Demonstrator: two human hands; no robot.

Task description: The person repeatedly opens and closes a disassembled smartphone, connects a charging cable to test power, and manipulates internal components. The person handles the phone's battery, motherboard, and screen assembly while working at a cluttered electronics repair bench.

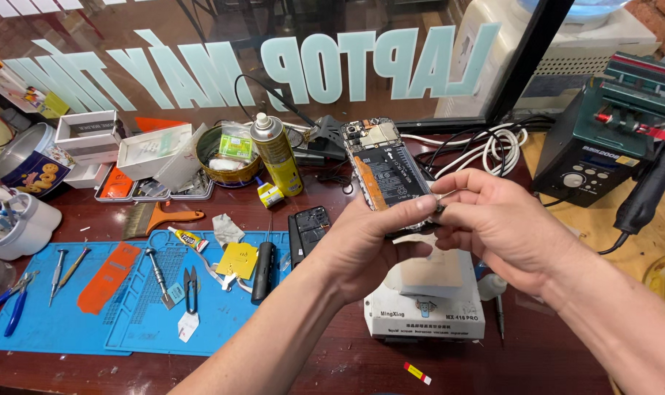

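Left hand [365, 238] grips the opened smartphone [383, 172] above the white heating plate [427, 292], right hand [493, 223] fingers pinching its lower edge; separation underway, steady prying required.

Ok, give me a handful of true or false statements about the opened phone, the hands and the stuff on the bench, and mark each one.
1. Both hands hold the opened phone, its back cover off and battery showing. True.
2. The phone lies flat on the blue mat. False: it is held up above the white box-shaped machine.
3. A yellow spray can stands upright behind the mat. True.
4. The left hand holds the small scissors. False: they lie on the mat, untouched.
5. The right hand grips the phone's lower end with its fingers. True.
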